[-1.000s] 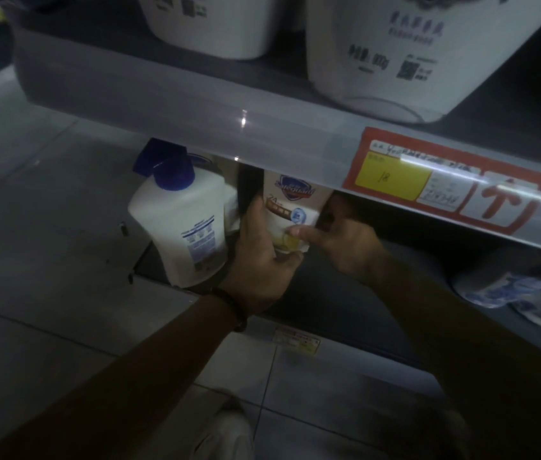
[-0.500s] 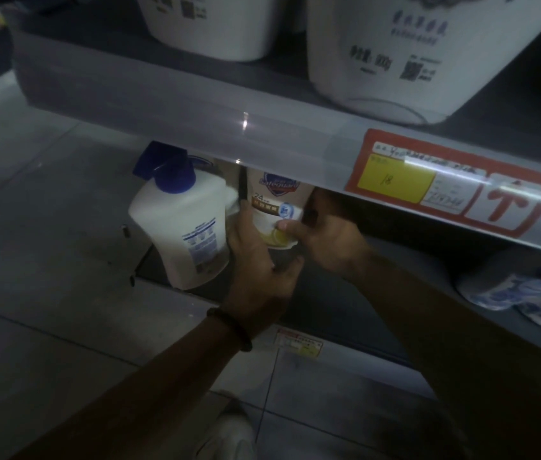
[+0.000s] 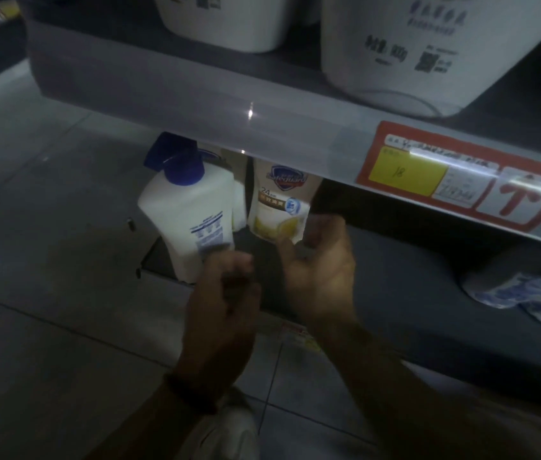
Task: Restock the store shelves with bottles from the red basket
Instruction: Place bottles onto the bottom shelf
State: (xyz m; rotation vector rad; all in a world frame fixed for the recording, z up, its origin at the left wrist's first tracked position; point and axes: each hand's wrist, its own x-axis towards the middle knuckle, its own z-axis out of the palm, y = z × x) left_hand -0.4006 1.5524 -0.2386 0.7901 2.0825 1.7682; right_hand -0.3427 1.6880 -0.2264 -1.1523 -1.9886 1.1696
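Observation:
A beige soap bottle point(image 3: 279, 200) with a blue shield logo stands on the dark bottom shelf point(image 3: 412, 293), its top hidden behind the upper shelf's rail. Left of it stands a white bottle point(image 3: 189, 220) with a blue pump cap. My left hand point(image 3: 226, 287) hovers just below the white bottle, fingers loosely curled and holding nothing. My right hand point(image 3: 322, 270) is right under the beige bottle's lower right corner, fingers relaxed and empty; whether a fingertip touches the bottle is lost in blur. The red basket is out of view.
The clear shelf rail point(image 3: 196, 107) overhangs the bottles and carries a red and yellow price tag point(image 3: 462, 180). Large white tubs point(image 3: 412, 44) sit on the shelf above. Blue-white packets point(image 3: 528, 293) lie at the right of the bottom shelf. Grey floor tiles point(image 3: 46, 260) spread to the left.
Both hands held the beige bottle and set it back on the shelf; now they have let go and drawn back toward me. The bottle stands alone.

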